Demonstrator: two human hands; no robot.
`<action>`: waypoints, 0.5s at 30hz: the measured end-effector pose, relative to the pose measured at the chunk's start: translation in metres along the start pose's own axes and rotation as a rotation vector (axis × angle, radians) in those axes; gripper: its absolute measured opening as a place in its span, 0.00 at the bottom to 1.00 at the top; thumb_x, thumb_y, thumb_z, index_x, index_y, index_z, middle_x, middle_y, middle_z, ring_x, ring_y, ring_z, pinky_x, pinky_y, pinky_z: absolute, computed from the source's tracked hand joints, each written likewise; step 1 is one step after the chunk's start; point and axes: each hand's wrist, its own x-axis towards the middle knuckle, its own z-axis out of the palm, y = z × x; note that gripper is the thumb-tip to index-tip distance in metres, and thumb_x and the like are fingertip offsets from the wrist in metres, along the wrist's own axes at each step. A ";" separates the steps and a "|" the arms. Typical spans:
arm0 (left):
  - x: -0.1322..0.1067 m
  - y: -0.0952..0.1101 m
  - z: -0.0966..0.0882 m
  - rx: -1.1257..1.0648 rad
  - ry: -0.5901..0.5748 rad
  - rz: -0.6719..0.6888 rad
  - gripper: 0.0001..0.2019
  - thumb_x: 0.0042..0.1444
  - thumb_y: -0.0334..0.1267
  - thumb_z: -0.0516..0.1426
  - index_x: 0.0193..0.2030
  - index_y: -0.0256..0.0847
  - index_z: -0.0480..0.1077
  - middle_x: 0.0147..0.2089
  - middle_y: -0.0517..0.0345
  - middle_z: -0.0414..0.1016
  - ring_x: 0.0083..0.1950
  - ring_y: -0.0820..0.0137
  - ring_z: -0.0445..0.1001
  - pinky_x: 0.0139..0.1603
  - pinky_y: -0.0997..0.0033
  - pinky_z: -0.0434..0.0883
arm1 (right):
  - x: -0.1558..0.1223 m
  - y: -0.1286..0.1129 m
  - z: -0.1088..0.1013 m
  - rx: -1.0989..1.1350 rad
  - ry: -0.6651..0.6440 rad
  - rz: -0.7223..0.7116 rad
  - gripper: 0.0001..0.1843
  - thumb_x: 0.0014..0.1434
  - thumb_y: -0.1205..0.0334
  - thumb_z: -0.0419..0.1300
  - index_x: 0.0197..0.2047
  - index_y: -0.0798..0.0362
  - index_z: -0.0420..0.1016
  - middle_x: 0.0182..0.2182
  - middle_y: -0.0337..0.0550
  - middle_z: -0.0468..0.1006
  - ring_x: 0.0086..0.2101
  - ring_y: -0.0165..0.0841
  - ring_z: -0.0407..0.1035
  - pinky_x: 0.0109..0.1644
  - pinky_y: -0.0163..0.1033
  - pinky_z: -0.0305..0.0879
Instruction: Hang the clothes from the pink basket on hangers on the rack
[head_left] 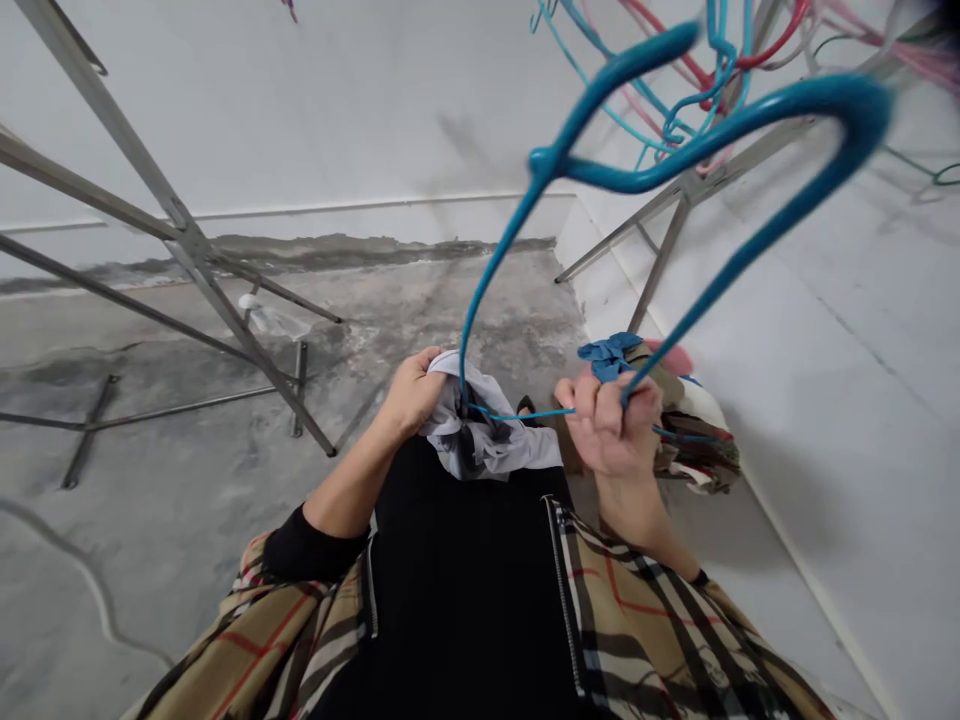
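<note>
beige checked jacket sleeves [637, 630] and a black zipped front [465, 600] fill the bottom of the frame. at lower centre, the left hand [409, 392] has its fingers closed on a crumpled white-grey garment [480, 425]. a teal coated hanger [675, 150] rises toward the upper right, one arm running into the cloth. the right hand [611, 425] grips the hanger's other arm in closed fingers. just right of that hand lies a heap of patterned clothes [694, 440] topped by blue cloth [607, 355]. more tangled hangers [697, 60] hang at upper right, and metal rack legs [180, 240] stand on a concrete floor [150, 430] at left.
</note>
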 end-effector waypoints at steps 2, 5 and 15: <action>0.000 0.001 0.001 -0.019 0.012 -0.013 0.11 0.46 0.46 0.56 0.28 0.40 0.67 0.21 0.65 0.59 0.21 0.76 0.55 0.23 0.76 0.52 | 0.002 0.011 0.008 -0.021 -0.007 0.038 0.36 0.58 0.25 0.33 0.46 0.41 0.67 0.12 0.29 0.40 0.16 0.34 0.49 0.36 0.46 0.61; -0.001 0.004 -0.001 -0.082 0.072 -0.025 0.12 0.46 0.47 0.56 0.30 0.40 0.67 0.22 0.65 0.62 0.23 0.75 0.58 0.24 0.77 0.54 | 0.003 0.036 0.016 0.125 -0.093 0.010 0.31 0.60 0.27 0.39 0.40 0.43 0.68 0.11 0.29 0.44 0.18 0.32 0.52 0.37 0.45 0.63; 0.008 -0.002 -0.033 -0.083 0.264 0.143 0.08 0.45 0.41 0.54 0.31 0.40 0.67 0.26 0.64 0.66 0.27 0.74 0.63 0.29 0.77 0.61 | -0.014 0.058 -0.027 -0.159 -0.443 0.180 0.25 0.65 0.42 0.51 0.45 0.54 0.77 0.19 0.34 0.64 0.21 0.26 0.58 0.28 0.34 0.57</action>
